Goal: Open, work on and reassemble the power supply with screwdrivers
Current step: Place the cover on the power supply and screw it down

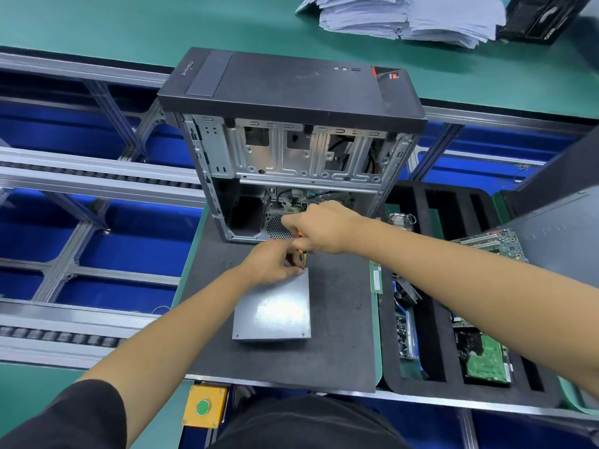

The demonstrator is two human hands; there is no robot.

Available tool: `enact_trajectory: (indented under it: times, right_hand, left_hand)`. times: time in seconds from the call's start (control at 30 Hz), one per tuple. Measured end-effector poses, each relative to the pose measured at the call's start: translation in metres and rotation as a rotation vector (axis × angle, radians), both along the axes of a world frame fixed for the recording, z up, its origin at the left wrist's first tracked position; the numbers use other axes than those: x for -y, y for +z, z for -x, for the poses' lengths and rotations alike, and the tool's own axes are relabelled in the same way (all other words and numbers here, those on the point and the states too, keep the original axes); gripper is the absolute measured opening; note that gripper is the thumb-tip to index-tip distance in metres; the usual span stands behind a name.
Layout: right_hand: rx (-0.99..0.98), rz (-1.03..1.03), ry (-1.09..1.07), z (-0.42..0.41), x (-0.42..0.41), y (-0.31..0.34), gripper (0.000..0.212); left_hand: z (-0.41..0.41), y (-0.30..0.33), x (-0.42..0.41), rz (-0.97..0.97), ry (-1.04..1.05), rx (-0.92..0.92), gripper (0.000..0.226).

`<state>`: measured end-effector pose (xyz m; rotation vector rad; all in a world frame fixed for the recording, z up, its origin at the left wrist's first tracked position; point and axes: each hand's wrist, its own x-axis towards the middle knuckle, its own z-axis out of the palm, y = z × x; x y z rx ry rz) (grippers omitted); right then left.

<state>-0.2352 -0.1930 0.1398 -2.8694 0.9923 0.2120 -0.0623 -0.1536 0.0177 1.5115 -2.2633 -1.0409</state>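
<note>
The green bench (pixel 97 24) runs across the far side, with a stack of papers (pixel 408 17) near its far right corner. Nearer, a conveyor frame (pixel 81 176) of silver rails and blue panels fills the left, its gaps open between the rails.

A dark work mat (pixel 340 335) lies in the middle. On its far part stands an open computer case (pixel 291 140), black front panel upward, the bare metal chassis facing the camera. The mat's near and right portions are bare, leaving free room around the metal box.

To the right, just beside the mat's edge, a black foam tray (pixel 434 335) holds circuit boards (pixel 486 361) in its slots. A yellow button box (pixel 204 406) with a green button hangs below the mat's near edge.

The power supply (pixel 275 312), a grey metal box, lies flat on the mat in front of the case, its far edge close to the case opening and its near edge well back from the mat's rim.

The left hand (pixel 270 264) rests at the power supply's far corner, its grip pinched closed on the coloured wires (pixel 303 259) there. The right hand (pixel 321 228) hovers just above, between box and case, curled shut around an orange-marked tool or wire bundle; which one I cannot tell.
</note>
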Motion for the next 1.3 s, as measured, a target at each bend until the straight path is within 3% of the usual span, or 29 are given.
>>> enact_trajectory:
  times: [0.13,0.4,0.73,1.0,1.13,1.3]
  right_hand:
    - [-0.018,-0.037,0.005,0.002,0.000,0.007,0.019]
    - [-0.107,0.044,0.234,0.000,-0.002,0.015,0.019]
    - [-0.084,0.062,0.018,0.000,0.001,0.003,0.027]
    - [-0.099,-0.048,0.228,-0.005,0.001,0.012,0.019]
    - [-0.139,-0.078,0.192,-0.003,0.004,0.017,0.025]
    - [-0.125,-0.120,0.201,-0.003,0.006,0.014,0.018]
  left_hand:
    - [-0.002,0.000,-0.001,0.018,-0.023,-0.018,0.032]
    - [-0.004,-0.004,-0.002,0.020,-0.008,-0.090,0.029]
    - [-0.004,-0.010,-0.014,0.156,-0.016,-0.011,0.034]
    - [-0.003,-0.016,-0.012,0.189,-0.018,0.052,0.028]
    - [-0.002,-0.016,-0.010,0.179,-0.026,0.052,0.026]
    - [0.001,-0.009,-0.010,0.174,-0.035,0.050,0.041]
